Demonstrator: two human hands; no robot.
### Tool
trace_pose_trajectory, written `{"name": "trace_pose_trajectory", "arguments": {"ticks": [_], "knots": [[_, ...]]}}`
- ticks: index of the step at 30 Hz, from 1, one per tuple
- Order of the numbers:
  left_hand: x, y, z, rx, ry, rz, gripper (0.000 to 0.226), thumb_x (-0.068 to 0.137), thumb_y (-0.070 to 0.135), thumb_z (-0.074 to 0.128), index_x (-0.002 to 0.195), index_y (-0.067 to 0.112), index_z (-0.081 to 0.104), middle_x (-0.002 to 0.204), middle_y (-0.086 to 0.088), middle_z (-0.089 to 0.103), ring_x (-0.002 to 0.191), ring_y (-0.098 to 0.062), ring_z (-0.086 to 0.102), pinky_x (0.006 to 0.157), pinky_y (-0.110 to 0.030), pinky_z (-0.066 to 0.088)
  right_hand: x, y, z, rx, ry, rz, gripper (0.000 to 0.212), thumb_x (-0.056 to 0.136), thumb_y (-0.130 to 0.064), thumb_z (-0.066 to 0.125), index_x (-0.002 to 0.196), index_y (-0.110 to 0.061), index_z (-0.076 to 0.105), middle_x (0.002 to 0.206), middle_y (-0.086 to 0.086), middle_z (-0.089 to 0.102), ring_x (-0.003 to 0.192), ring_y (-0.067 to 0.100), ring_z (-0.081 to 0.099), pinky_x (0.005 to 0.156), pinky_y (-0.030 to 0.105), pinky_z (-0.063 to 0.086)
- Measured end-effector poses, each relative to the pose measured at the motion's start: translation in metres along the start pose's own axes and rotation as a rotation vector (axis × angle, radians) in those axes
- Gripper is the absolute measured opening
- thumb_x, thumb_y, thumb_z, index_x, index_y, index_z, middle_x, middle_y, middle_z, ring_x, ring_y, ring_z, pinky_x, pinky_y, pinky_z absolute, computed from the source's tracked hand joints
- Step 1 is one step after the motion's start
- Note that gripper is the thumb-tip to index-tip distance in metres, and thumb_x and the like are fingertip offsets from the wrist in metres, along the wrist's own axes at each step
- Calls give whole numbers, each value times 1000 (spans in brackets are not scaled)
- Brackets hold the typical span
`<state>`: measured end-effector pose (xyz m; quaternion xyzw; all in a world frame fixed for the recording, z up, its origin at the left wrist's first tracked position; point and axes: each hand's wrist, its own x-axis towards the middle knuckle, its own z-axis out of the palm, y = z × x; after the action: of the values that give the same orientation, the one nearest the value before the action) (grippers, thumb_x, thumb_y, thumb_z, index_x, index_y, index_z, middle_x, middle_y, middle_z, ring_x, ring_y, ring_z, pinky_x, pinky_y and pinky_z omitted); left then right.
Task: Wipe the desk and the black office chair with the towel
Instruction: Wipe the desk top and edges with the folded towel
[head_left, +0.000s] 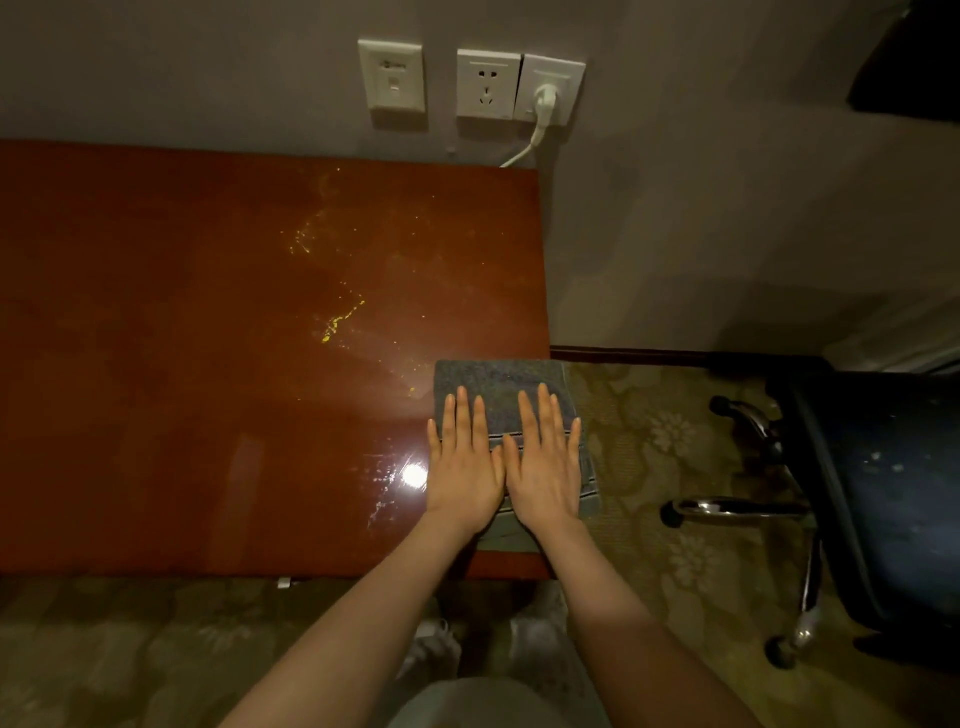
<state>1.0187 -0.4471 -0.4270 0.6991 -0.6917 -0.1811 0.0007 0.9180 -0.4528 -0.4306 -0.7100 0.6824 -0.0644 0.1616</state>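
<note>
A folded grey towel (498, 384) lies on the right end of the reddish-brown desk (208, 364), its right edge hanging slightly past the desk's side. My left hand (464, 462) and my right hand (545, 462) lie flat on the towel side by side, palms down, fingers straight and pointing toward the wall. Yellowish specks and smears (337, 322) mark the desk top left of the towel, up toward the wall. The black office chair (883, 493) stands to the right on the floor, with chrome legs and castors.
Three white wall plates sit above the desk; the right one holds a white plug (544, 104) whose cable drops behind the desk. Patterned carpet (675, 467) covers the floor between desk and chair. My shoes (431, 644) show below the desk's front edge.
</note>
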Motion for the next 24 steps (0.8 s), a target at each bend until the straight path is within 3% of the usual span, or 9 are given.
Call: {"name": "trace_pose_trajectory", "arguments": {"ticks": [2, 5, 7, 9, 10, 13, 14, 17, 24], "knots": [[9, 9, 0, -14, -15, -1, 73, 78, 44, -19, 142, 9, -22, 146, -8, -32, 139, -24, -27, 106, -39, -21, 7, 9, -5, 69, 12, 166, 75, 88, -65, 15, 150, -26, -1, 155, 1, -17, 145, 20, -10, 113, 45, -13], [22, 21, -1, 13, -17, -11, 80, 74, 43, -20, 145, 7, -15, 148, -10, -27, 142, -26, -21, 108, -40, -17, 18, 17, -15, 266, -29, 348, 79, 91, -59, 38, 151, -26, -3, 158, 10, 2, 140, 31, 24, 106, 45, 30], [31, 30, -2, 42, 18, -26, 78, 82, 42, -2, 147, 1, 11, 154, -17, -1, 144, -28, 3, 113, -44, 5, 23, 21, -19, 335, 3, 321, 76, 93, -53, 42, 151, -25, 1, 153, 12, 19, 128, 31, 40, 92, 39, 42], [43, 43, -4, 43, 22, -49, 68, 86, 38, 21, 135, -1, 45, 144, -20, 39, 133, -30, 41, 104, -47, 33, 34, 28, -22, 380, 46, 302, 72, 94, -48, 43, 151, -21, 8, 146, 14, 28, 122, 31, 46, 88, 37, 43], [49, 49, -6, 49, 12, -47, 68, 85, 38, 20, 135, -1, 45, 144, -19, 39, 132, -30, 43, 105, -46, 31, 41, 32, -24, 414, 58, 318, 69, 95, -44, 45, 151, -19, 11, 144, 14, 31, 121, 31, 46, 89, 37, 43], [67, 70, -9, 38, -31, 10, 76, 83, 41, -9, 148, 2, -3, 156, -14, -10, 146, -28, -3, 111, -39, -9, 64, 45, -35, 472, 74, 387, 61, 97, -32, 47, 148, -14, 20, 141, 15, 36, 121, 31, 46, 90, 36, 41], [75, 75, -7, 50, -45, 17, 69, 89, 40, -7, 147, 4, -11, 155, -13, -17, 145, -27, -11, 111, -38, -14, 71, 49, -38, 461, 79, 386, 59, 97, -29, 47, 148, -13, 22, 140, 16, 38, 120, 32, 47, 89, 37, 41], [94, 88, -3, 136, -31, 83, 60, 102, 30, 15, 147, 4, -14, 154, -15, -22, 144, -26, -18, 115, -40, -11, 86, 62, -44, 413, 81, 372, 55, 98, -26, 46, 147, -12, 24, 136, 17, 42, 115, 34, 49, 87, 38, 41], [105, 95, -11, 149, -99, 114, 59, 102, 27, 17, 148, 3, -12, 154, -15, -22, 144, -25, -19, 116, -39, -10, 93, 69, -54, 378, 62, 347, 54, 99, -30, 41, 147, -14, 22, 137, 16, 39, 111, 35, 52, 82, 38, 43]]}}
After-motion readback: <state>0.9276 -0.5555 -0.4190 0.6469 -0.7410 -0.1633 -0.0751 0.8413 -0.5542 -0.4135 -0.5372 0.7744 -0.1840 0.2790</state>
